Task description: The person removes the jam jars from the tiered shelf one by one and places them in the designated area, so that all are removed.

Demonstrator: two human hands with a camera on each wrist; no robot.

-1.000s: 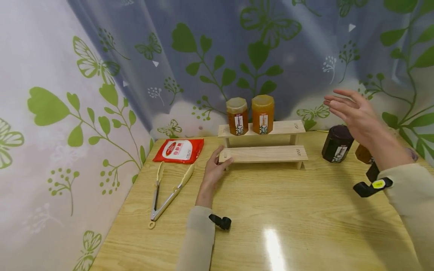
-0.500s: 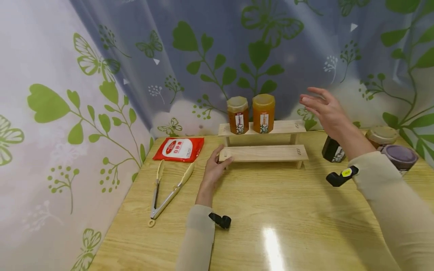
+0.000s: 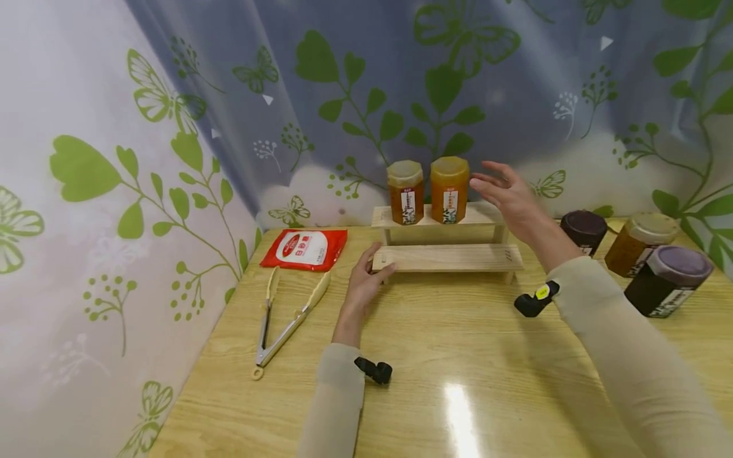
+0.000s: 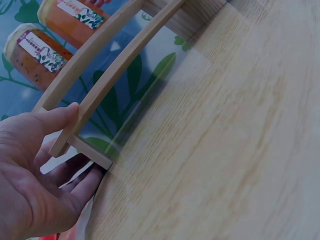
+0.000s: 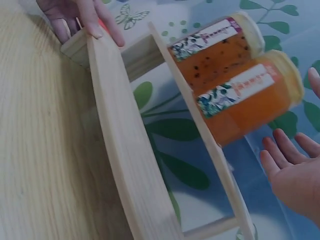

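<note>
A two-step wooden rack [image 3: 449, 257] stands on the table, with two octagonal jars on its upper step. The left jar [image 3: 406, 194] holds amber contents with dark specks, clearest in the right wrist view. Beside it is a jar of orange preserve [image 3: 449, 191] with a yellow lid. My left hand [image 3: 361, 286] grips the left end of the lower step, thumb on the board and fingers round the leg [image 4: 90, 150]. My right hand [image 3: 512, 200] is just right of the orange jar, fingers spread and holding nothing; a gap to the jar shows in the right wrist view.
On the right stand a dark-lidded jar [image 3: 583, 230], an amber jar [image 3: 635, 245] and a purple-lidded jar [image 3: 667, 280]. A red and white packet [image 3: 305, 249] lies at the back left, with spread tongs [image 3: 286, 334] in front. A patterned curtain hangs behind.
My right hand has moved left from above the jars on the right to beside the orange jar, uncovering those jars. The left hand keeps its grip on the rack.
</note>
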